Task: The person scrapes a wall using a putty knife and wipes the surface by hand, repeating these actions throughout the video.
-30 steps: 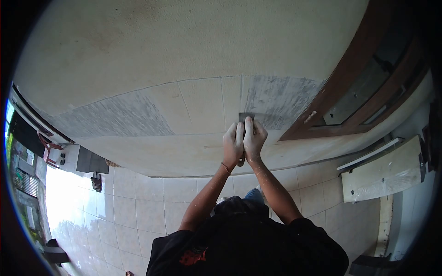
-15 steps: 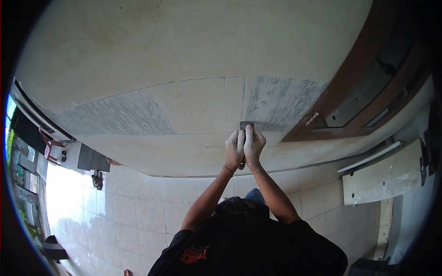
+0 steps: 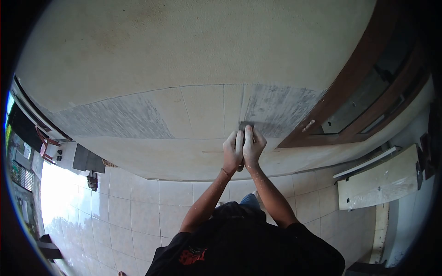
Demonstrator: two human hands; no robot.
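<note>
A flat dark scraper [image 3: 246, 124] touches the wall at the lower left edge of the right-hand grey scraped patch [image 3: 281, 108]. My left hand [image 3: 233, 149] and my right hand [image 3: 252, 146], both coated with white dust, are closed side by side round its handle, whose end shows below them. Both thumbs lie up toward the blade. Left of the hands, the wall [image 3: 207, 108] has pale panels with thin vertical lines, then a second grey scraped patch [image 3: 119, 117].
A brown wooden door frame [image 3: 317, 119] stands at the right. Below it a pale panel [image 3: 382, 181] leans near the wall. Shoes [image 3: 92, 181] lie on the tiled floor [image 3: 142, 216] at the left, with a red chair [image 3: 46, 145] beyond.
The view has shifted slightly, so the wall patches appear a little lower. Both hands keep hold of the scraper, and its blade is still at the grey patch's lower left.
</note>
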